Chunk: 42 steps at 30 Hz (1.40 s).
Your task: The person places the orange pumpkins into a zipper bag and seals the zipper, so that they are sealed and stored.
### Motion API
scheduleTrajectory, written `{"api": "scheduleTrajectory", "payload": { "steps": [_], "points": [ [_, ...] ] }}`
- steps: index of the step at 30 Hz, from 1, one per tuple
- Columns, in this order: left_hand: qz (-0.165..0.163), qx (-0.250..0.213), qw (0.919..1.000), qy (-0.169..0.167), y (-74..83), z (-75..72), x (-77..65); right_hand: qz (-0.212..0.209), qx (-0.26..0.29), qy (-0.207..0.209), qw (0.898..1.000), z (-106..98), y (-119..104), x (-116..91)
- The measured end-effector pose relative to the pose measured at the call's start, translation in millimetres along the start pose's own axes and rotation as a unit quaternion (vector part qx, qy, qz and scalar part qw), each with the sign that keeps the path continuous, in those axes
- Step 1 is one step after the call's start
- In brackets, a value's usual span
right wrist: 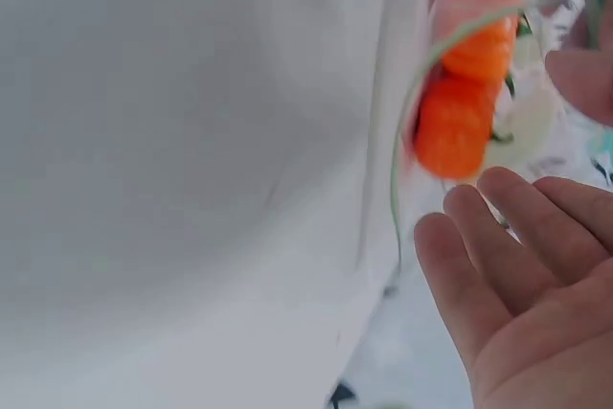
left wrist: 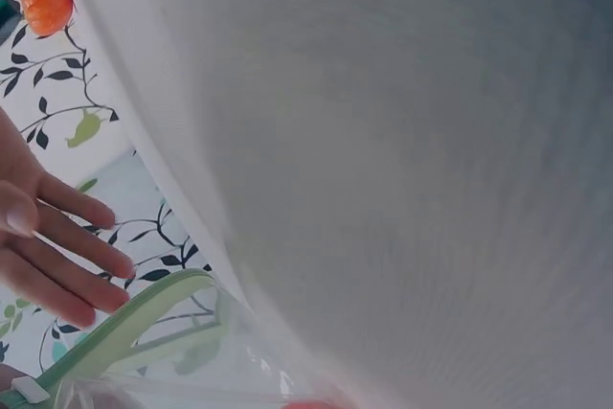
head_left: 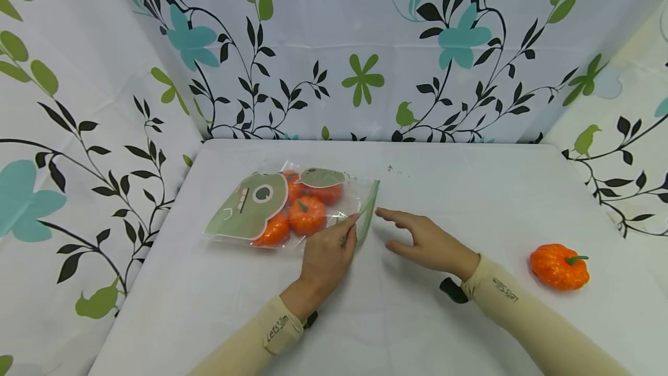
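A clear zip bag (head_left: 339, 205) with a green cartoon print lies on the white table, its green-edged mouth toward the right. Several orange toy pumpkins (head_left: 307, 215) sit inside it. My left hand (head_left: 327, 257) pinches the bag near its mouth. In the left wrist view the green zip strip (left wrist: 144, 318) bows apart, with a white slider (left wrist: 31, 390) at its lower end. Just right of the mouth is my right hand (head_left: 430, 242), fingers extended and holding nothing. Another orange pumpkin (head_left: 559, 267) with a green stem rests on the table to the right, outside the bag.
The white table (head_left: 469, 184) spreads around the bag, with its far edge close to a leaf-patterned curtain (head_left: 323, 45). Similar patterned cloth hangs along the left and right sides. Small dark specks (head_left: 396, 168) mark the table behind the bag.
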<state>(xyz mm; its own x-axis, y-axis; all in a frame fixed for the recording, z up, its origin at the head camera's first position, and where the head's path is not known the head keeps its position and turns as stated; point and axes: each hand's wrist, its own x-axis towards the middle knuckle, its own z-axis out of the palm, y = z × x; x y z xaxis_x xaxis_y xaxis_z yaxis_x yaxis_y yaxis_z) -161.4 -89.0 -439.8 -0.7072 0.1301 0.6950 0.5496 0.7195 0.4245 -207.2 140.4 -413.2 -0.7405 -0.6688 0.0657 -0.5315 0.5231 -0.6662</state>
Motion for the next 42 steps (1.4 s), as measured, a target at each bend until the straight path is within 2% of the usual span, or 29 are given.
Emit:
{"api": "scheduleTrajectory", "payload": {
  "steps": [3, 6, 9, 13, 15, 17, 20, 23, 27, 29, 33, 38, 42],
  "points": [
    [-0.002, -0.003, 1.0000, 0.002, 0.7, 0.6, -0.1, 0.009, -0.091, 0.027, 0.995, -14.0, 1.0, -22.4],
    [0.000, -0.003, 1.0000, 0.006, 1.2, 1.2, -0.1, 0.015, -0.180, 0.049, 0.982, -30.7, 3.1, -43.8],
    [0.002, -0.004, 1.0000, 0.005, 1.3, 1.5, 0.4, -0.003, -0.261, 0.080, 0.962, -52.0, 8.9, -63.1],
    [0.001, -0.001, 1.0000, 0.001, 1.9, 0.8, 1.8, -0.024, -0.336, 0.136, 0.932, -82.2, 23.6, -86.9],
    [-0.002, 0.000, 1.0000, -0.003, 2.1, 0.2, 1.8, -0.008, -0.348, 0.153, 0.925, -94.6, 31.1, -100.6],
    [-0.006, 0.001, 1.0000, -0.008, 2.3, -0.3, 1.9, 0.024, -0.343, 0.159, 0.925, -104.4, 38.2, -114.6],
    [-0.010, 0.003, 0.9999, -0.013, 2.3, -0.7, 2.1, 0.085, -0.313, 0.155, 0.933, -113.0, 49.7, -134.8],
    [-0.010, 0.004, 0.9999, -0.011, 2.3, -0.6, 1.7, 0.149, -0.274, 0.140, 0.940, -116.7, 61.8, -151.6],
    [-0.008, 0.002, 1.0000, -0.006, 2.3, -0.3, 1.3, 0.215, -0.230, 0.120, 0.942, -117.5, 80.8, -170.9],
    [-0.008, 0.000, 1.0000, -0.005, 2.6, -0.7, 1.5, 0.235, -0.208, 0.115, 0.942, -117.9, 90.5, -180.6],
    [-0.010, -0.002, 0.9999, -0.008, 3.1, -1.8, 1.8, 0.280, -0.182, 0.097, 0.938, -119.2, 108.0, -198.4],
    [-0.012, 0.000, 0.9999, -0.011, 2.7, -2.0, 1.1, 0.341, -0.134, 0.051, 0.929, -118.0, 123.1, -215.2],
    [-0.009, 0.002, 0.9999, -0.008, 2.2, -1.6, 0.5, 0.349, -0.108, 0.042, 0.930, -112.9, 130.0, -225.9]
  ]
}}
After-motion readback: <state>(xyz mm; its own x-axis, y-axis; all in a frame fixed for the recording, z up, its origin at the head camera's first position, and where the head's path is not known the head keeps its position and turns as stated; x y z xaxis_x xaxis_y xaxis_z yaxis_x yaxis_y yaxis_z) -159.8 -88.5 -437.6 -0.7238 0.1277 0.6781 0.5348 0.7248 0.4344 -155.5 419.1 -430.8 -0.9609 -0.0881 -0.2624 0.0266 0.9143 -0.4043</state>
